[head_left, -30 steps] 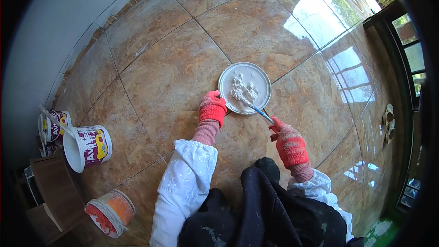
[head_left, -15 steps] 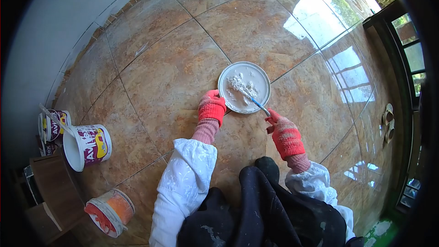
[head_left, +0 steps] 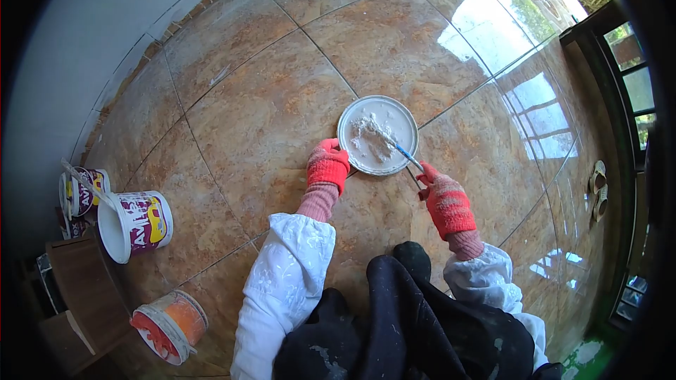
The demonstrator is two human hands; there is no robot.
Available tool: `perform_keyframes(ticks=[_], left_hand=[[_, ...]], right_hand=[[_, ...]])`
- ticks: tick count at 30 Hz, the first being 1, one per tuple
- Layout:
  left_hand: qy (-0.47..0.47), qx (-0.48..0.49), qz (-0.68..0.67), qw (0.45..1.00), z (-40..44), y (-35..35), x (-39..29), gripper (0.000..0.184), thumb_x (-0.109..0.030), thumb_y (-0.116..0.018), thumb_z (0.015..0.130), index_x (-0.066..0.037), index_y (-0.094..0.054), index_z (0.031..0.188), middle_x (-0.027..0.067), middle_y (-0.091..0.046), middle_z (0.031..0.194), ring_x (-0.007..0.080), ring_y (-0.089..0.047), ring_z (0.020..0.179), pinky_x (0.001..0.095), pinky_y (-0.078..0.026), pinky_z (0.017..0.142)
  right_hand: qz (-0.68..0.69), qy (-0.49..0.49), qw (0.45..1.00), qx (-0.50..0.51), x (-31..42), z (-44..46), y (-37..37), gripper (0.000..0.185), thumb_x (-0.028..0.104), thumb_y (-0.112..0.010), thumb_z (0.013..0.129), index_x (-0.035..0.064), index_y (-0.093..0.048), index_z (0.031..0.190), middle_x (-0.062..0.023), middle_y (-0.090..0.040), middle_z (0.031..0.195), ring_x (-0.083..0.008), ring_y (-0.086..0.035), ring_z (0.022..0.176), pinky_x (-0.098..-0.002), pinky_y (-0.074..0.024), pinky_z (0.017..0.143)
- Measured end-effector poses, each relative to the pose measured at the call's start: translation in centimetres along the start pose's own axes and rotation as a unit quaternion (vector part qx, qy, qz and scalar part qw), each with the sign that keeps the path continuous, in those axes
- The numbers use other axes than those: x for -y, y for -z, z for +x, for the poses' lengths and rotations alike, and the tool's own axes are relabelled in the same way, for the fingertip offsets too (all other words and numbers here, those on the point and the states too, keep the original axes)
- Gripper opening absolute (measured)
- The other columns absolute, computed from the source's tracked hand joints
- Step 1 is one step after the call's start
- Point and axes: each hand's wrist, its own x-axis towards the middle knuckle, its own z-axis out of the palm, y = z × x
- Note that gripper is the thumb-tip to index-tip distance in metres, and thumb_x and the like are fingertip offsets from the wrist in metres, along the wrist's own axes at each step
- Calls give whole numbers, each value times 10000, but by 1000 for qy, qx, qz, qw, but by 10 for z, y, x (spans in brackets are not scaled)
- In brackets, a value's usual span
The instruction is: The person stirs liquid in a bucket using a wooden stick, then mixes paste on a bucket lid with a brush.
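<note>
A round white bucket lid [head_left: 398,118] lies on the tiled floor in front of me. Clumps of white powder or paste [head_left: 369,131] sit in its middle. My left hand [head_left: 329,167], in a red glove, has its fingers closed at the lid's left rim. In my right hand [head_left: 448,200], gloved the same way, is the end of a thin tool with a blue handle, probably a paintbrush [head_left: 410,157]. The tool slants up and left over the rim, and its tip is in the white clumps, so its head is hard to make out.
At left stand a white paint bucket [head_left: 149,224] with a purple label, a smaller tub [head_left: 95,190] and a tub with orange-red contents [head_left: 172,327]. Below them is a brown wooden piece [head_left: 84,288]. Shoes [head_left: 599,190] lie at right by the dark-framed door [head_left: 595,24].
My right hand has moved slightly right and down with the tool, whose tip has shifted right through the white clumps. The lid and left hand have barely moved.
</note>
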Motion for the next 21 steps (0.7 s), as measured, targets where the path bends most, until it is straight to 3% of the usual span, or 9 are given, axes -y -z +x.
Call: perform_keyframes(ticks=[2, 8, 10, 13, 16, 21], left_hand=[[10, 8, -1, 1000, -3, 0, -4, 342, -130, -610, 728, -7, -589, 1046, 113, -645, 786, 212, -614, 727, 345, -493, 690], [-14, -9, -3, 1000, 1, -2, 4, 335, -115, -607, 730, -3, -593, 1045, 106, -648, 775, 202, -616, 709, 342, -493, 676], [-2, 5, -9, 1000, -3, 0, -4, 337, -114, -606, 730, -3, -593, 1048, 103, -649, 779, 200, -617, 713, 339, -493, 680], [11, 22, -11, 1000, -2, 1, -5, 338, -113, -603, 731, -3, -594, 1051, 97, -650, 783, 195, -616, 717, 334, -492, 683], [1, 7, -8, 1000, 0, -1, 2, 333, -112, -600, 731, -4, -598, 1047, 94, -651, 778, 190, -615, 711, 331, -491, 681], [7, 13, -4, 1000, -3, 1, -4, 343, -117, -608, 728, -2, -594, 1051, 99, -649, 786, 191, -612, 714, 328, -491, 688]], right_hand=[[-40, -7, 999, 8, -5, -7, 1, 563, -90, -407, 797, 124, -442, 1317, -75, -618, 999, -132, -566, 650, -244, -449, 568], [25, -16, 1000, 1, 0, -39, 7, 576, -91, -408, 788, 130, -440, 1319, -82, -619, 1020, -139, -559, 657, -247, -458, 574], [43, -30, 999, 10, 4, -47, 9, 469, -4, -430, 854, 121, -451, 1305, -65, -615, 1015, -150, -566, 661, -263, -478, 621], [69, -19, 997, 31, -12, -51, 4, 460, -4, -425, 860, 125, -460, 1300, -64, -611, 1024, -149, -564, 681, -261, -472, 632], [-17, 9, 1000, 21, -8, -51, 2, 447, 1, -427, 864, 123, -472, 1291, -68, -611, 1025, -153, -561, 686, -261, -470, 645], [27, -17, 999, 7, -17, -30, 0, 453, 5, -429, 856, 119, -470, 1292, -82, -615, 1031, -157, -564, 672, -265, -472, 646]])
